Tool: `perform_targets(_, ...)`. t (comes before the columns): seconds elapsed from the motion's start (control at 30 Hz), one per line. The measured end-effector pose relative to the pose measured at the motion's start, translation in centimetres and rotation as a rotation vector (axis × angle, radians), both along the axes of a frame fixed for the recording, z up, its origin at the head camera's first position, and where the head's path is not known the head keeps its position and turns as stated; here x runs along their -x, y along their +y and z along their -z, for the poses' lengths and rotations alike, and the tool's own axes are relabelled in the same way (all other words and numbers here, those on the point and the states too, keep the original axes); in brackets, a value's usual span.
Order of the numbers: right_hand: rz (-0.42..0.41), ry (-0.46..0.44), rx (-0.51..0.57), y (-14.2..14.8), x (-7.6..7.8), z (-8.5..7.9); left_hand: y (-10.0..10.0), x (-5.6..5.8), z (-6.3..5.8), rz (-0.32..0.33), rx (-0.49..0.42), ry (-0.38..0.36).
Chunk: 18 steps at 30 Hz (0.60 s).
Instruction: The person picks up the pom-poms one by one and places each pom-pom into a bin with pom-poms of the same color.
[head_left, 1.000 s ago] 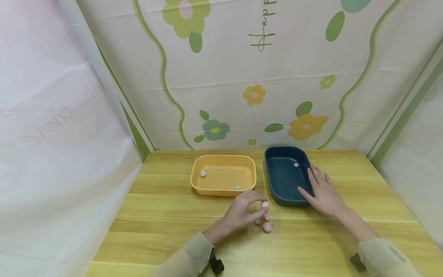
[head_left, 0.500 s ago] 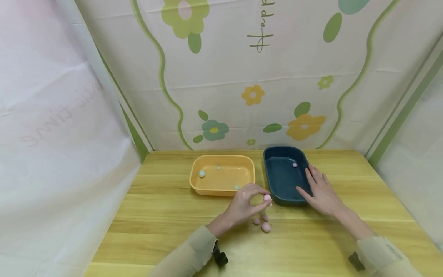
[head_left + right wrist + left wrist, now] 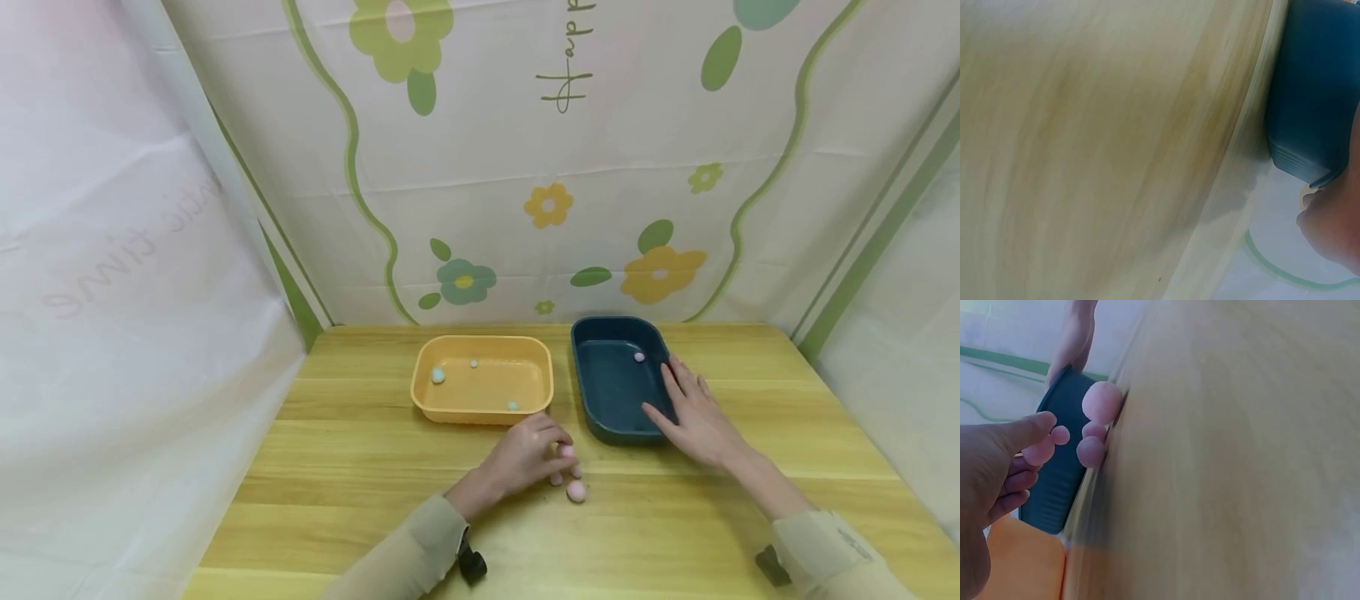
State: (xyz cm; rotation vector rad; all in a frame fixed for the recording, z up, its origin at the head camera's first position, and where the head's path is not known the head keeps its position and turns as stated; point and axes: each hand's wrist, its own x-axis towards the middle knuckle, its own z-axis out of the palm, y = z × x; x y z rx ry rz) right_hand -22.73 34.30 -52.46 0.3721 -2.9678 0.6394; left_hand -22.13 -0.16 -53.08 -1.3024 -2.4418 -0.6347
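My left hand [image 3: 525,454] pinches a pink ball [image 3: 1038,452] between thumb and fingers, low over the table. A smaller pink ball [image 3: 1060,435] sits against it at the thumb tip. Just beyond, in the left wrist view, a large pink ball [image 3: 1102,402] and two smaller ones, a middle pink ball [image 3: 1094,430] and a near pink ball [image 3: 1090,452], lie in a row on the table. My right hand [image 3: 701,421] rests with extended fingers on the right rim of a dark blue tub [image 3: 618,435]. One pink ball [image 3: 639,357] lies inside that tub.
Left of the blue tub stands a yellow tub [image 3: 480,416] holding three pale green balls, the largest green ball [image 3: 438,376] at its left. Both stand near the back of the wooden table [image 3: 337,475], before a flower-printed cloth [image 3: 480,167].
My left hand rose toward the blue tub with the pink ball half a second ago, then came back down and left over the loose balls. My right hand stays on the tub.
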Motion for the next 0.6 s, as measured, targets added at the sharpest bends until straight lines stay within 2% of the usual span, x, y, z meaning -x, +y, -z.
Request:
perform_targets(0.23, -0.004, 0.012, 0.019, 0.1, -0.1, 0.3, -0.6, 0.2, 0.3, 0.025, 0.008, -0.081)
perform_targets(0.43, -0.008, 0.005, 0.034, 0.0, 0.0, 0.3, -0.8, 0.3, 1.2, 0.014, -0.068, -0.188)
perform_targets(0.5, -0.008, -0.005, 0.039, 0.0, 0.0, 0.2, -0.9, 0.3, 1.4, 0.003, -0.073, -0.171)
perform_targets(0.6, -0.009, -0.016, 0.040, 0.0, 0.0, 0.1, -0.9, 0.3, 1.6, -0.006, -0.044, -0.100)
